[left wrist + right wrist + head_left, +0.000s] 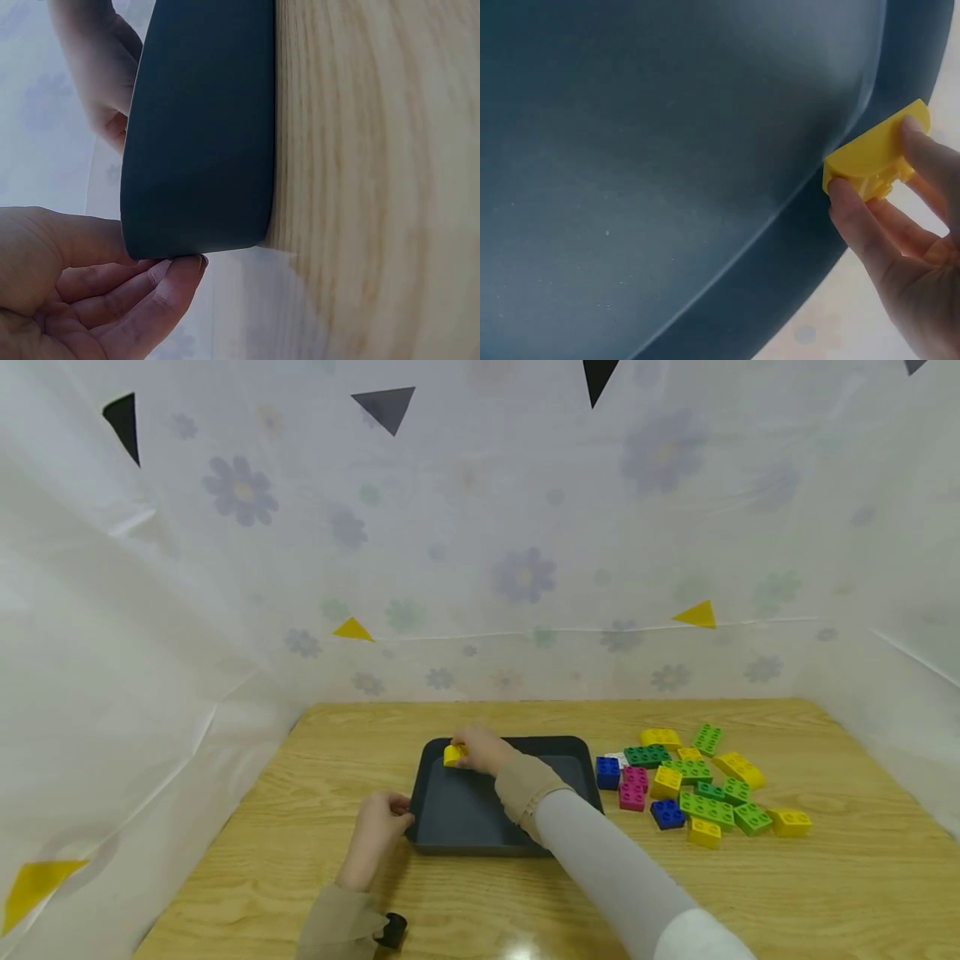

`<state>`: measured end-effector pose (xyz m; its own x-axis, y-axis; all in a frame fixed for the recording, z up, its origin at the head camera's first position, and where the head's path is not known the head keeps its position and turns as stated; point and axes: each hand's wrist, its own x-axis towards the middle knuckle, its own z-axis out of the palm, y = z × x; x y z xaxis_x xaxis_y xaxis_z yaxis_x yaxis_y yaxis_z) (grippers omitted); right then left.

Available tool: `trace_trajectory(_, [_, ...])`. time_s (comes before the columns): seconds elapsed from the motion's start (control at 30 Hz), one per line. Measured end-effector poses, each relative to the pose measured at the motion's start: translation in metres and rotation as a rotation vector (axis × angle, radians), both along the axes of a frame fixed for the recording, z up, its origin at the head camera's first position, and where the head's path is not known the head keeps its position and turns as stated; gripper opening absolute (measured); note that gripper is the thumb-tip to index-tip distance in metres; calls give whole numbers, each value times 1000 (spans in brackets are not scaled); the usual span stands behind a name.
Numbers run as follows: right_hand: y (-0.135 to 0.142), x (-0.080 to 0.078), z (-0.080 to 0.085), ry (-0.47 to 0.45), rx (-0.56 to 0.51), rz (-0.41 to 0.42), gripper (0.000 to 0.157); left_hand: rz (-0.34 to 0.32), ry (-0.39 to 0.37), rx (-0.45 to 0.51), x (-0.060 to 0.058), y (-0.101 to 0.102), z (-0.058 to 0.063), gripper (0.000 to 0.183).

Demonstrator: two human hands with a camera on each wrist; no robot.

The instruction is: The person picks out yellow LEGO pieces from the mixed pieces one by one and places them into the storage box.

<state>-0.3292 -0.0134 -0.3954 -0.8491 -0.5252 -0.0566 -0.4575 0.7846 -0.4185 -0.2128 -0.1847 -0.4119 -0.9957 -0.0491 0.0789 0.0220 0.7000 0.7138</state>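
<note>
A dark rectangular tray [468, 814] lies on the wooden table. My right hand [483, 750] reaches over it and pinches a yellow toy brick [452, 756] above the far left corner. In the right wrist view, this yellow brick shows a rounded face and studs, held between thumb and fingers beside the tray wall [787, 232]. At the tray's near left corner is my left hand [377, 828]. The left wrist view shows that hand's thumb and fingertips pinching the tray's edge. Whether the yellow brick touches the tray is hard to tell.
Right of the tray lie several loose bricks: blue [608, 772], magenta [633, 789], lime green [707, 810], dark green [647, 756] and yellow [791, 822]. A white flower-patterned sheet [480, 527] hangs behind the table [300, 793] and at its sides.
</note>
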Motion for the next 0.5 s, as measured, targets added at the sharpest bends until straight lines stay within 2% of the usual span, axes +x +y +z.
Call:
trace_trajectory(0.23, [-1,4,-5,-64,21,-14,40,2,-17,6,-1,0,-1,20])
trace_trajectory(0.5, [-4,7,-8,-12,63,-10,37,6,-17,3,-1,1,-1,19])
